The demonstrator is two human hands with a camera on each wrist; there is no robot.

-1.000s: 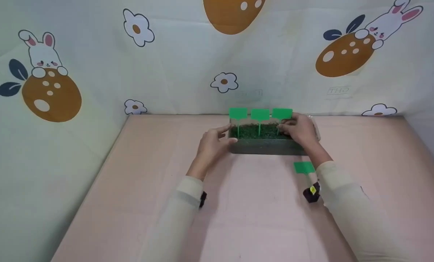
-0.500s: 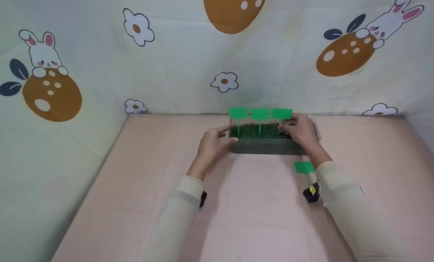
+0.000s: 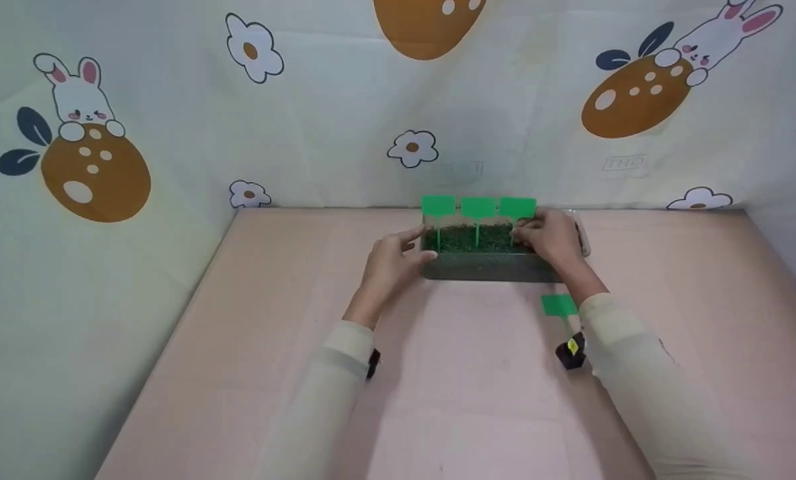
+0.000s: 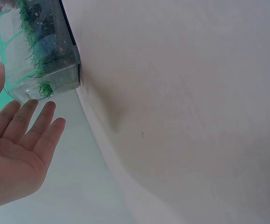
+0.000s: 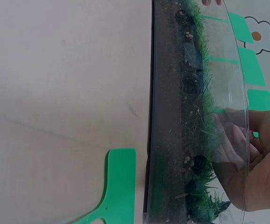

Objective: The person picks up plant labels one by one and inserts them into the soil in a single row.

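Note:
A clear, long planter box (image 3: 491,267) holds dark soil and short green grass (image 3: 458,238). Three green T-shaped plant labels stand in it: a left one (image 3: 438,205), a middle one (image 3: 478,207) and a right one (image 3: 517,207). My right hand (image 3: 555,237) reaches in over the right end and pinches the right label's stem low, near the grass. At the box's left end, my left hand (image 3: 389,264) rests its fingertips against the wall, fingers fairly straight in the left wrist view. Soil layers show through the box wall (image 5: 165,93) in the right wrist view.
Another green plant label (image 3: 559,305) lies on the pink tabletop (image 3: 478,373), in front of the box, beside my right forearm. A patterned cloth wall (image 3: 325,120) rises behind the table's back edge, close to the box. A black wrist camera (image 3: 571,352) hangs at my right cuff.
The head view has shifted very slightly. Both hands, the box and the labels keep their places.

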